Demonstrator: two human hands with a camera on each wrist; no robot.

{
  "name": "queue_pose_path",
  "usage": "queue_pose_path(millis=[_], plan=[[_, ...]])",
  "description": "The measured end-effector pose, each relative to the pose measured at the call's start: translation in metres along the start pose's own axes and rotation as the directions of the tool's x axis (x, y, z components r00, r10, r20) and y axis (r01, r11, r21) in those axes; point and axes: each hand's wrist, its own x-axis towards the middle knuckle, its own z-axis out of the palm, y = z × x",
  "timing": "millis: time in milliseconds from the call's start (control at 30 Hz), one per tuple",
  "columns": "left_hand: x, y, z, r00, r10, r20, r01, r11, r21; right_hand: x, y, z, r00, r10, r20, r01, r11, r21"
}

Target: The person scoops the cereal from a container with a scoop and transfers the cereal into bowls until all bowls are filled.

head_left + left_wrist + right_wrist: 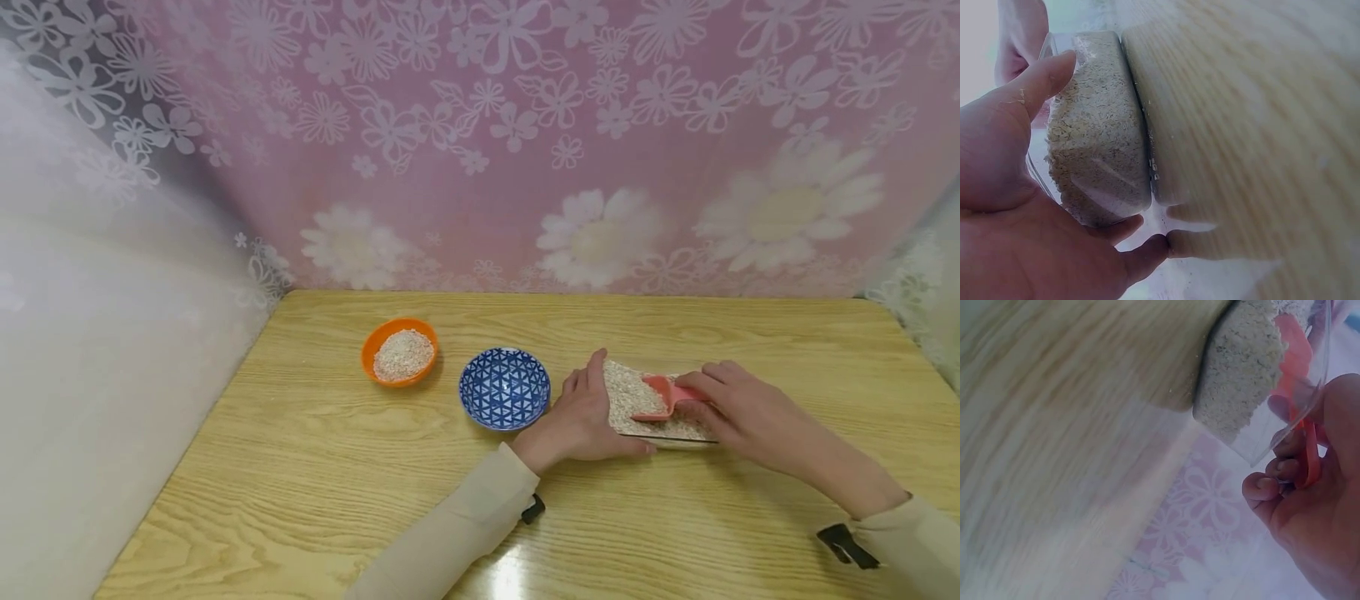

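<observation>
A clear rectangular container [630, 439] filled with pale flakes [1097, 119] stands on the table at the right in the head view. At its left end, my left hand [581, 417] holds it, thumb along the near side and fingers around the end wall. My right hand [750, 417] grips the handle of a pinkish-red scoop [660, 398], whose bowl lies in the flakes. In the right wrist view, fingers curl round the scoop's handle beside the clear wall. Just left of my left hand sits a blue-and-white patterned bowl [504, 389] with no flakes in it.
An orange bowl [367, 360] with a heap of similar flakes stands further left on the wooden table [315, 467]. A pink flowered curtain [450, 208] hangs behind the table's back edge, and a pale sheet [112, 333] hangs at the left.
</observation>
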Motion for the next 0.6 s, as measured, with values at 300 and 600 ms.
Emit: queue_pose_path(millis=[300, 600], plan=[[0.0, 0.0, -0.001, 1.0, -0.004, 0.004, 0.004, 1.0, -0.007, -0.013, 0.007, -0.009, 0.994, 0.107, 0.034, -0.111, 0.984, 0.138], [-0.002, 0.0, -0.001, 1.0, -0.008, 0.007, 0.008, 1.0, -0.014, -0.023, 0.011, -0.011, 0.972, 0.231, 0.046, -0.234, 0.922, 0.308]])
